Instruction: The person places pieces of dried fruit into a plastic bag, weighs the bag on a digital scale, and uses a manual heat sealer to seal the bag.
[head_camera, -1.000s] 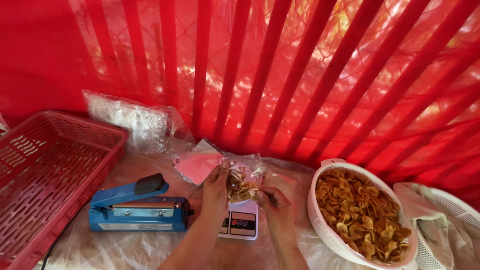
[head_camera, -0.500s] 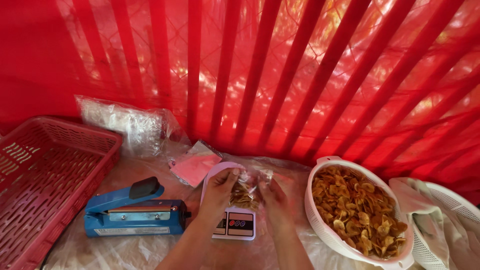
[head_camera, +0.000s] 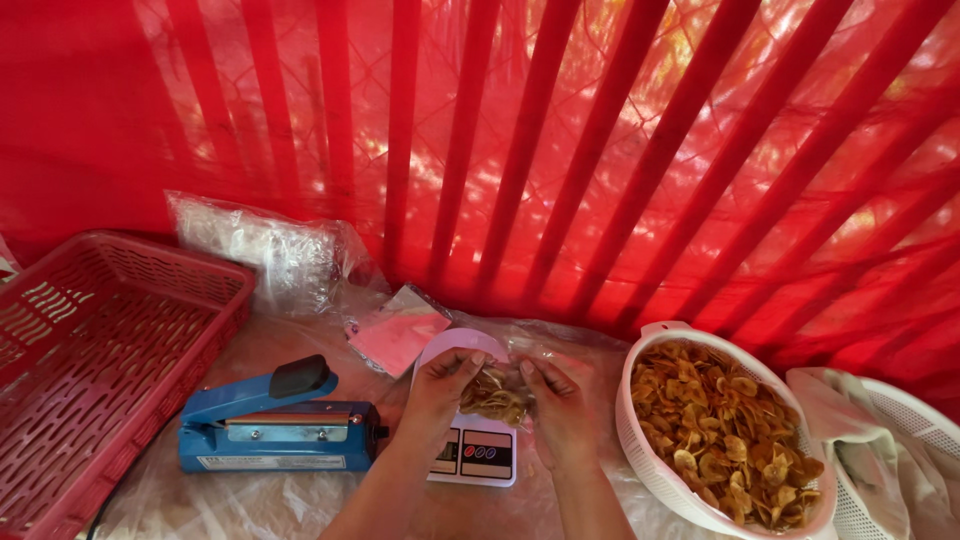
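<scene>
Left hand (head_camera: 440, 385) and right hand (head_camera: 560, 400), fingers pinched on a clear bag of chips (head_camera: 497, 393), held just above a small scale (head_camera: 470, 440) on the tabletop (head_camera: 300, 510). Blue sealer (head_camera: 275, 430) left, chip bowl (head_camera: 640, 440) right.

Both hands (head_camera: 440, 385) and forearms are bare, without sleeves or rings.

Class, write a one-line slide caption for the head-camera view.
Left hand and right hand hold a clear bag of chips over a small scale.
</scene>
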